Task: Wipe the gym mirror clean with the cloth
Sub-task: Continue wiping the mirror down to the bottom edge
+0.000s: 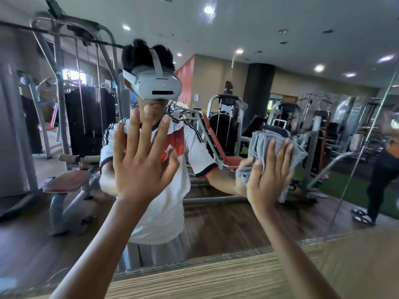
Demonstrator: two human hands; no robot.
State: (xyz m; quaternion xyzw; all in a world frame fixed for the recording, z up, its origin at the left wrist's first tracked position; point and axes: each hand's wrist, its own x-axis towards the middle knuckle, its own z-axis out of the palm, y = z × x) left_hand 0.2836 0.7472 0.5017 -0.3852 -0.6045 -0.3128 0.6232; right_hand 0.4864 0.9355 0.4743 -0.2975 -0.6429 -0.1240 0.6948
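The gym mirror [237,223] fills nearly the whole view. Its bottom edge [216,258] runs slantwise across the lower part of the frame, above a wood-grain panel [216,277]. To the right a thin seam [364,145] between two panes runs up at a lean, well apart from both hands.

The grey cloth [265,143] lies against the glass right of centre, between the reflected torso and the seam. The right hand [269,175] presses it flat with straight, slightly spread fingers, and folds of cloth bunch out beside the thumb and above the fingertips. The left hand [140,160] is spread wide with its palm to the glass, holding nothing, and its fingertips meet their own reflection. The two hands are apart, with bare glass between them.

Open glass lies above both hands, to the left of the left hand, and below the cloth down to the bottom edge. Nothing real stands between the person and the pane. Weight machines [71,117], a padded bench [67,180] and a second person [382,180] at the far right appear only as reflections
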